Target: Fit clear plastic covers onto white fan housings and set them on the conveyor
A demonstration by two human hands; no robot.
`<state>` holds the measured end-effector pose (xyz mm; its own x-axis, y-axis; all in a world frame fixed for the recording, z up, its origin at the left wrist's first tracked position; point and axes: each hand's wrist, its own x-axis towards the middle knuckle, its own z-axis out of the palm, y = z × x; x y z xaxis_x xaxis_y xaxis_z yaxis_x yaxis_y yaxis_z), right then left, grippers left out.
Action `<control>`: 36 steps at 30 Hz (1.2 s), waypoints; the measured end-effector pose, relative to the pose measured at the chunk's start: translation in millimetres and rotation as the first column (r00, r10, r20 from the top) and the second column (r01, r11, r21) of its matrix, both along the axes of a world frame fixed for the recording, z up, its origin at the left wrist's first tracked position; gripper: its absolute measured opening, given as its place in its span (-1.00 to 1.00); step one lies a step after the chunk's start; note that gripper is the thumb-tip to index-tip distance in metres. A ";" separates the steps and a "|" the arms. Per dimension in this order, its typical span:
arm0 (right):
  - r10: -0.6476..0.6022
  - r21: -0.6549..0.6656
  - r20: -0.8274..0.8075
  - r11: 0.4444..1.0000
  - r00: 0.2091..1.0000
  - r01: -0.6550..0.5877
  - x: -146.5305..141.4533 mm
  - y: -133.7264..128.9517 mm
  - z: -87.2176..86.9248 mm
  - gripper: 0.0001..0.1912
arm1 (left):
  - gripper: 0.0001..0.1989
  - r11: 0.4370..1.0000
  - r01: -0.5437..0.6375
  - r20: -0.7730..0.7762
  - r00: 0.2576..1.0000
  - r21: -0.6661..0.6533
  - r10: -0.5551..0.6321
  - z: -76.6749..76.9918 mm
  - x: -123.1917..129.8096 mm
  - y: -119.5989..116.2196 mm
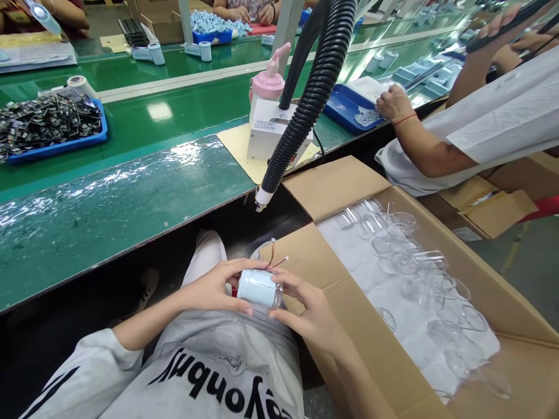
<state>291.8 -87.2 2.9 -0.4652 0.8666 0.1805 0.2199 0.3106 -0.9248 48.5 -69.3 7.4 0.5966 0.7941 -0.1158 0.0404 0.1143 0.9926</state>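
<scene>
Above my lap I hold a light-blue cylindrical housing (257, 287) lying on its side, with a clear plastic piece (278, 295) at its right end. Thin wires (274, 262) with small white connectors stick up behind it. My left hand (216, 289) grips its left end, thumb in front and fingers behind. At the right end, my right hand (305, 305) holds the clear piece and the housing's edge between thumb and fingers. Something red shows beside my left palm, partly hidden.
Right of me, an open cardboard box (349, 308) holds several clear plastic cups (419, 273) on white lining. A black corrugated hose (301, 110) hangs ahead from a white device (268, 131). A blue tray (102, 125) of dark parts sits on the green bench (131, 192). A co-worker's arm (430, 137) reaches in at right.
</scene>
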 end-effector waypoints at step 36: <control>-0.508 -0.723 -0.543 0.687 0.668 -0.065 -55.1 52.6 -84.6 -0.40 | -0.19 0.851 -0.418 0.120 0.873 -0.318 0.473 -50.6 9.9 61.0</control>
